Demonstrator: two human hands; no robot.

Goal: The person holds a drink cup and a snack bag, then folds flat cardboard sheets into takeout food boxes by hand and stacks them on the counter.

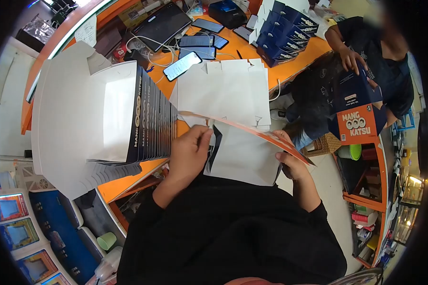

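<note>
Close to my body is a partly folded cardboard box point(245, 152), white on the inside, with an orange outer panel along its far right edge. My left hand point(190, 149) is closed at its left side, fingers pinching a dark-backed flap. On the right, my right hand point(294, 164) grips the orange-edged side, thumb on the near face and fingers behind. Beyond it lie flat white cardboard sheets point(223, 88). Left of my left hand stands a nested stack of dark boxes point(152, 116) with white insides, lettered "MANG OOO KATSU".
Several phones point(197, 47), cables and a black laptop point(160, 26) lie on the orange table point(171, 85). More dark folded boxes point(285, 35) stand at the back. At right, a seated person point(390, 61) holds a navy and orange box point(356, 111). Shelves point(366, 209) line the right.
</note>
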